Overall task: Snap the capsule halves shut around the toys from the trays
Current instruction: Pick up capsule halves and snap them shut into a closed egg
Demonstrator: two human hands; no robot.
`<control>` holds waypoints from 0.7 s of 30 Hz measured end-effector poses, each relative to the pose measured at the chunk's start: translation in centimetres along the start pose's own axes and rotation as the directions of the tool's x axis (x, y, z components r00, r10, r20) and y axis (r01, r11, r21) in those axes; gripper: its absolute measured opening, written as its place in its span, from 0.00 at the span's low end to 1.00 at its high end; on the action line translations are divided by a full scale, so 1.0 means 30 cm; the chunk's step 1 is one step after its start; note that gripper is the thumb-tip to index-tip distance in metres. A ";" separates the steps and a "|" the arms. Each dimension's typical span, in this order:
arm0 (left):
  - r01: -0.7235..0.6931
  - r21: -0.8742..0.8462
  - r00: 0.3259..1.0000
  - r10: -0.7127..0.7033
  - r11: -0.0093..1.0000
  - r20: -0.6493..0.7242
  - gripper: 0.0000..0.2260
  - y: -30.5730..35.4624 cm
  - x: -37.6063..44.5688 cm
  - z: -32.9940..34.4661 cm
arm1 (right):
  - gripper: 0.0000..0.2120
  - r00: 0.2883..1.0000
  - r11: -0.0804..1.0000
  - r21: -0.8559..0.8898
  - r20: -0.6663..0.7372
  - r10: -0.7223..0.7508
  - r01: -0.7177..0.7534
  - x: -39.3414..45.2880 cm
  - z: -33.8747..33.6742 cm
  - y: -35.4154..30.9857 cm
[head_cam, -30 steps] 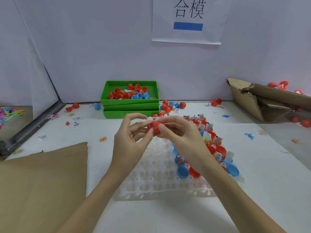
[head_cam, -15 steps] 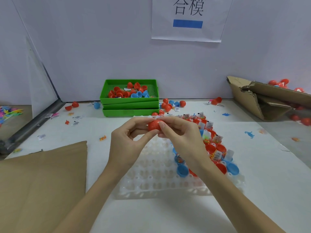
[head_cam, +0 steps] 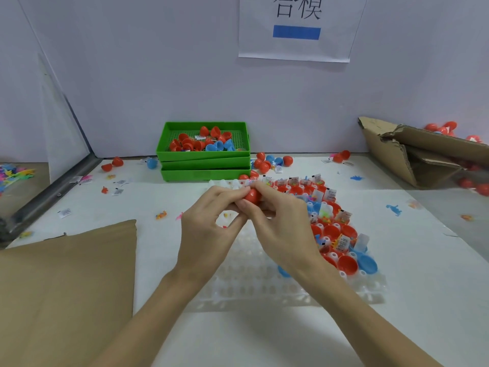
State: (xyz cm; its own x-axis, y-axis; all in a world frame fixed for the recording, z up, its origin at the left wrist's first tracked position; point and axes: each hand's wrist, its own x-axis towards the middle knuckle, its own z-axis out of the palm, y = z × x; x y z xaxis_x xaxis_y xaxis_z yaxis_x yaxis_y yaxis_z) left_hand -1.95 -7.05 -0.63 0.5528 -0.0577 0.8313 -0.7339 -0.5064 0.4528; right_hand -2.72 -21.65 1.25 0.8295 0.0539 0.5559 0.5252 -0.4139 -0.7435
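Note:
Both hands meet above a clear plastic tray [head_cam: 254, 287]. Between their fingertips is a red capsule [head_cam: 252, 196]. My left hand [head_cam: 209, 229] pinches it from the left with thumb and fingers. My right hand [head_cam: 280, 223] grips it from the right and partly covers it. What is inside the capsule is hidden. The tray's right side holds several open red capsule halves [head_cam: 348, 264] and blue capsule halves [head_cam: 368, 263], some with small toys and paper slips in them.
Stacked green trays [head_cam: 203, 161] with red and blue halves stand at the back. Loose capsules [head_cam: 264, 165] lie beside them. A torn cardboard box [head_cam: 412, 154] is at the right, brown cardboard [head_cam: 66, 282] at the left. Small toys and slips litter the white table.
Both hands have closed in tighter on the red capsule, so less of it shows. The view has tilted slightly down. The tray has not moved.

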 end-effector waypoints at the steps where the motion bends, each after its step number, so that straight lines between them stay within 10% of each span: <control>1: -0.006 0.007 1.000 0.006 1.000 -0.003 0.17 0.002 0.000 0.000 | 0.06 1.000 0.999 -0.036 0.009 -0.013 0.013 0.000 -0.001 0.000; 10: 0.006 -0.015 0.996 -0.005 1.000 0.090 0.18 -0.005 0.015 -0.008 | 0.14 0.980 0.970 0.181 0.146 0.136 -0.162 0.014 -0.012 0.008; 16: 0.204 -0.110 0.971 -0.186 0.973 0.152 0.17 -0.007 0.022 -0.025 | 0.17 0.884 0.498 0.733 0.423 0.198 -0.463 0.030 -0.032 0.002; 21: 0.240 -0.095 0.958 -0.219 0.966 0.186 0.16 -0.013 0.039 -0.050 | 0.16 0.852 0.403 0.756 0.503 0.145 -0.515 0.035 -0.040 0.006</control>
State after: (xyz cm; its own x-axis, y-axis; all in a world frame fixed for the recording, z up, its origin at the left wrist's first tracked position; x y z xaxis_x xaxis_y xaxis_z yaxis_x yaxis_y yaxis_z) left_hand -1.62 -5.65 0.65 0.7638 -0.1038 0.6371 -0.6139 -0.4215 0.6674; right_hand -2.00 -22.76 2.14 0.8786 0.4427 0.1789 -0.0717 0.4928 -0.8672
